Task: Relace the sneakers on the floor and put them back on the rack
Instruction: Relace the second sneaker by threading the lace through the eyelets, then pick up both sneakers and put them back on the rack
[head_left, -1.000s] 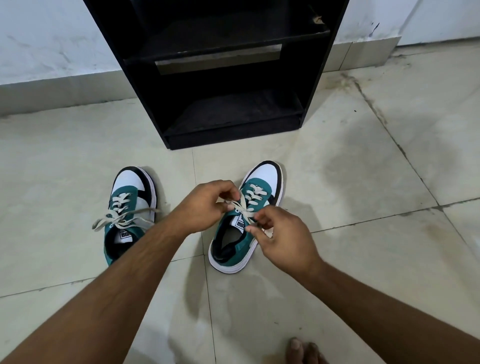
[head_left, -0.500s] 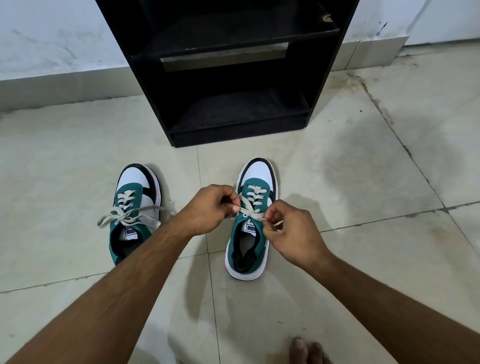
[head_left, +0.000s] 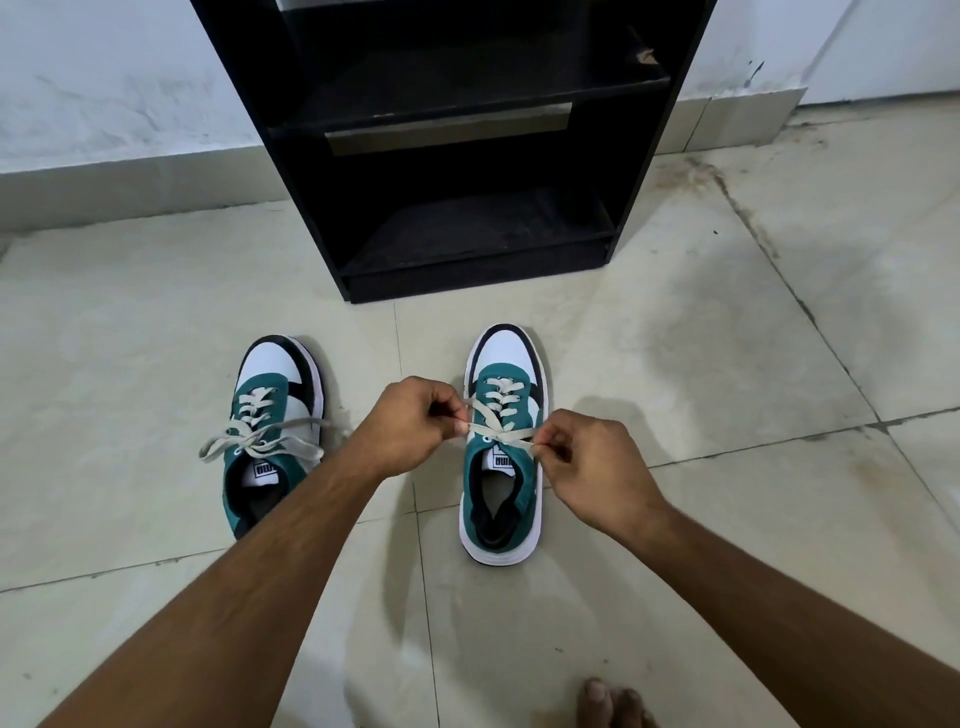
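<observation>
Pulling the lace ends tight on the right sneaker, rack not yet loaded.

My left hand (head_left: 410, 431) and right hand (head_left: 587, 467) each have a grip pinched shut on one end of the lace (head_left: 501, 431), drawn taut across the right sneaker (head_left: 501, 452), which stands on the floor (head_left: 156, 322) near the black rack (head_left: 457, 156). This shoe looks laced through its eyelets but, as I judge it, the knot is not tied yet. The left sneaker (head_left: 270, 426), well apart on the left, is laced with its ends lying loose and flopped sideways. Both shoes remain to go on the far rack's empty shelves; nothing blocks the way, only my bare toes (head_left: 610, 704) near the bottom.
</observation>
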